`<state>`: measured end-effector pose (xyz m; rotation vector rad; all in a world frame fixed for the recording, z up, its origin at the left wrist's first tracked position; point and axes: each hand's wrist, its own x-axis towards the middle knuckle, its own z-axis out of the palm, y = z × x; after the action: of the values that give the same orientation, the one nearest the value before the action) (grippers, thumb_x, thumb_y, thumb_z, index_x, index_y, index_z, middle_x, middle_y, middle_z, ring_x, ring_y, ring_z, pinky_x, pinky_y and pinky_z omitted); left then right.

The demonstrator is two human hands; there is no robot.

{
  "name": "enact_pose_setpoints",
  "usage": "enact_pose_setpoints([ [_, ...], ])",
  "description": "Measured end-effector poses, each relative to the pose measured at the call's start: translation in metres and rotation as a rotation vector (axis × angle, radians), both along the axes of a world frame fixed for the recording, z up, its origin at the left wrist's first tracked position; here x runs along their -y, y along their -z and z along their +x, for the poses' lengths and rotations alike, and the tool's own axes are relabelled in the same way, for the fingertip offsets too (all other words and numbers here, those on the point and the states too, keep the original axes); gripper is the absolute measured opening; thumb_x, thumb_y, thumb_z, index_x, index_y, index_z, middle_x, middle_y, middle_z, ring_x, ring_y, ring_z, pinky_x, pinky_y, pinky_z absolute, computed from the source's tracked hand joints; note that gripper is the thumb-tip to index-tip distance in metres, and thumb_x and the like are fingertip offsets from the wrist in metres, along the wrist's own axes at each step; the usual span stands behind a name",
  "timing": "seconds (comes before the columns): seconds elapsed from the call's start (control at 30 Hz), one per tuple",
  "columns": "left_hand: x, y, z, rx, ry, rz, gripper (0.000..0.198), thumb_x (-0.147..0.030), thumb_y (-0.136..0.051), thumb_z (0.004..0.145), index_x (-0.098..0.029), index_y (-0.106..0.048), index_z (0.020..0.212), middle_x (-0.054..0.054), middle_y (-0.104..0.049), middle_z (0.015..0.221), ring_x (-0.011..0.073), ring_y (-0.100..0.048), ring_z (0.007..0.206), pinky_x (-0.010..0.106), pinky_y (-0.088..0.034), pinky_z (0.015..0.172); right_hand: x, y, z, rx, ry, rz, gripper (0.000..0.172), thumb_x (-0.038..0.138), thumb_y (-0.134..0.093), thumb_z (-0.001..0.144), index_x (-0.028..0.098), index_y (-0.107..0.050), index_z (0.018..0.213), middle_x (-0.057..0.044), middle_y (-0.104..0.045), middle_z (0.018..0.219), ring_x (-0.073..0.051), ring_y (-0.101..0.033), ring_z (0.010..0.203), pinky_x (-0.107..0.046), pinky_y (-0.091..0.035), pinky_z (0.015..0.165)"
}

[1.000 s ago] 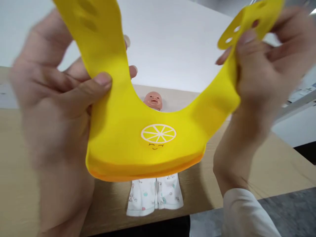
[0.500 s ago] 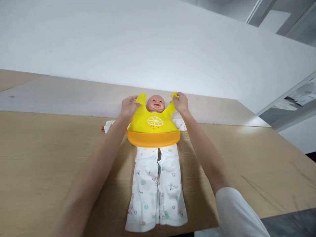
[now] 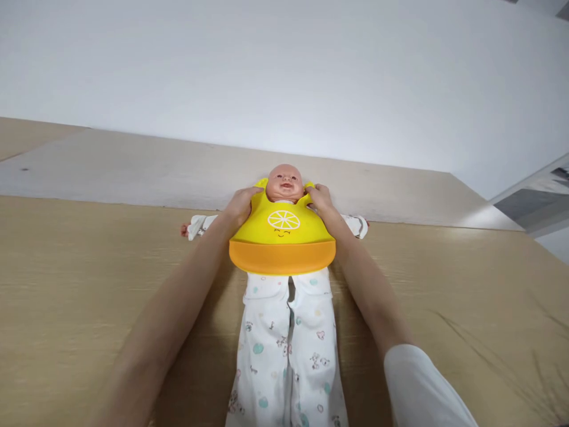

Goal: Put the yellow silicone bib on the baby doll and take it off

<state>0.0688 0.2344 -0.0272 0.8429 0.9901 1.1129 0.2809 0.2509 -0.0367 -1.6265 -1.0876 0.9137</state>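
A yellow bib [image 3: 253,228] with a white citrus print and an orange catch pocket lies over the chest of a baby doll [image 3: 285,184]. The doll is on its back, arms spread, in white patterned clothes [image 3: 267,350]. My left hand [image 3: 242,201] grips the bib's left neck strap beside the doll's head. On the other side, my right hand [image 3: 320,198] has its fingers closed round the right strap, close to the doll's cheek. The strap ends go down beside the neck, partly hidden by my fingers and the head.
The doll lies on a wooden tabletop [image 3: 89,284]. Behind its head runs a paler board [image 3: 155,169], against a white wall or panel [image 3: 267,71]. Thin dark lines, perhaps shadows, cross the table at the right.
Both hands have lowered the bib's straps from above to beside the doll's neck and closer to its head. The bib lies flatter, and more of the doll's face and sleeves shows.
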Motion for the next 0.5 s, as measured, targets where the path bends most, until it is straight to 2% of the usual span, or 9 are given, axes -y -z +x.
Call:
enact_pose_setpoints([
  [0.17,-0.001,-0.001,-0.001,-0.004,0.077,-0.095,0.011,-0.021,-0.064,0.07,-0.015,-0.063,0.079,0.004,-0.064,0.059,0.0192,-0.061,0.052,0.029,-0.05,0.054,-0.001,0.001,-0.006,-0.319,-0.047,-0.106,0.005,0.019,-0.048,0.088,0.018,-0.049,0.084,0.001,-0.053,0.064,-0.012,-0.052,0.056,-0.022,-0.04,0.054],
  [0.27,0.0,0.0,-0.003,0.09,0.114,-0.061,0.014,-0.021,-0.062,0.069,-0.016,-0.063,0.081,0.004,-0.066,0.062,0.0212,-0.065,0.059,0.031,-0.054,0.059,0.003,0.0,-0.005,-0.461,-0.072,-0.146,0.009,0.021,-0.047,0.092,0.017,-0.05,0.084,0.0,-0.056,0.063,-0.012,-0.052,0.054,-0.023,-0.043,0.055],
  [0.37,-0.001,0.002,-0.007,0.207,0.123,0.009,0.015,-0.022,-0.062,0.069,-0.016,-0.064,0.083,0.005,-0.069,0.069,0.0241,-0.07,0.073,0.033,-0.058,0.071,0.005,-0.001,-0.002,-0.598,-0.09,-0.149,0.015,0.023,-0.044,0.095,0.017,-0.051,0.083,0.0,-0.057,0.062,-0.012,-0.051,0.052,-0.022,-0.045,0.055],
  [0.5,0.0,0.001,-0.011,0.272,0.164,0.047,0.017,-0.022,-0.062,0.071,-0.017,-0.066,0.087,0.005,-0.073,0.078,0.0266,-0.072,0.084,0.037,-0.058,0.08,0.003,-0.003,0.001,-0.721,-0.154,-0.134,0.017,0.021,-0.041,0.096,0.018,-0.054,0.085,0.001,-0.062,0.066,-0.012,-0.058,0.059,-0.022,-0.051,0.061],
])
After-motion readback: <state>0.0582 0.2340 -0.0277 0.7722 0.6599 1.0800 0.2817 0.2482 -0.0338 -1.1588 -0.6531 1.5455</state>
